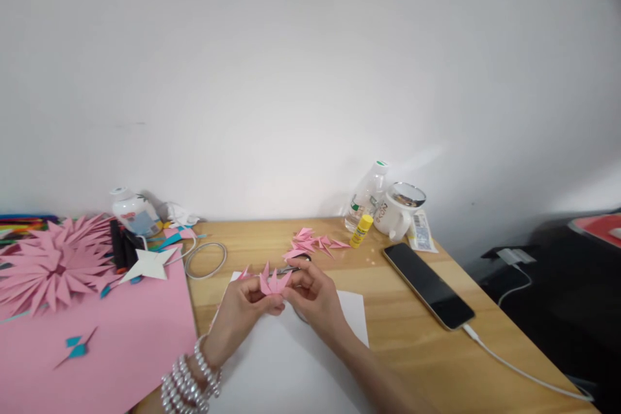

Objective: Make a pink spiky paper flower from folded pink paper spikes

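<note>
My left hand (241,309) and my right hand (315,294) meet above a white sheet of paper (291,362), both pinching a small pink folded paper piece (272,282) with pointed tips. Pearl bracelets (190,378) wrap my left wrist. A pile of similar pink folded pieces (313,242) lies just beyond my hands on the wooden table (402,330). Scissors (291,267) lie partly hidden behind my fingers.
A large pink paper flower (53,265) rests on a pink sheet (97,349) at left, with a white paper star (148,264), black markers (121,247) and a jar (133,212). A phone (427,284) on a cable, glue stick (361,231), bottle (366,194) and mug (400,209) stand at right.
</note>
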A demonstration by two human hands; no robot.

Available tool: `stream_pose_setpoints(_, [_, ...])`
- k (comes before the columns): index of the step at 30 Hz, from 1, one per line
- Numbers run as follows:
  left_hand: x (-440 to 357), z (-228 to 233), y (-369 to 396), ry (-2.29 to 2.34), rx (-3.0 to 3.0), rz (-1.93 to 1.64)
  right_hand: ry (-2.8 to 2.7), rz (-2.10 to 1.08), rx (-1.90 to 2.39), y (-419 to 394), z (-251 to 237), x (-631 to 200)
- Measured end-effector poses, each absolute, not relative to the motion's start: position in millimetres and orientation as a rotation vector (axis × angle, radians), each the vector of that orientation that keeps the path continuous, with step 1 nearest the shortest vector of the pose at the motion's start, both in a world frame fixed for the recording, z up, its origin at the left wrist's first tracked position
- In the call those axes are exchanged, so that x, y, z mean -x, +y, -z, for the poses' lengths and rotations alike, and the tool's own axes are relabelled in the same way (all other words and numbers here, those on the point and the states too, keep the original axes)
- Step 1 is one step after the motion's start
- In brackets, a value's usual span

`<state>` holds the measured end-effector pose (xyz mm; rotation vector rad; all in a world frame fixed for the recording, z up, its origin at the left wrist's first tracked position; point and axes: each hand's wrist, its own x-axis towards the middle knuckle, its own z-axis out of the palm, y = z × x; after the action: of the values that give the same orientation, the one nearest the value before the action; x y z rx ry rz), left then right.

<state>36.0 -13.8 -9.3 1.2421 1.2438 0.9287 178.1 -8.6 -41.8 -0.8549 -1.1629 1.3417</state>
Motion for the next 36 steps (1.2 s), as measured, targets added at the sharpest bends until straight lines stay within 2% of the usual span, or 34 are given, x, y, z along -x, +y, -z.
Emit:
stream_pose_setpoints(13, [-41.9, 3.1, -21.3, 1.212, -1.401, -0.869, -1.217, -1.297, 0.972, -8.2, 41.1, -184.7])
stream_pose_setpoints(23, [-37.4, 8.6, -18.0, 1.061, -1.07, -0.943, -1.154, -1.375, 0.69, 0.6, 42.8, -187.7])
stream_pose_setpoints(26, [-34.6, 10.7, -15.5, 1.057, -1.054, -0.937, -1.216, -1.16, 0.759, -0.3, 46.6, -186.7])
stream_pose_setpoints(32, [-31.6, 14.0, -11.9, 1.129, -1.032, -0.935, -1.532, -0.416, 0.864, -8.0, 54.1, -184.8])
stream_pose_setpoints(36, [-30.2, 13.7, -11.8, 1.146, -1.011, -0.883, -1.755, -0.134, 0.84, -8.3, 59.2, -186.1])
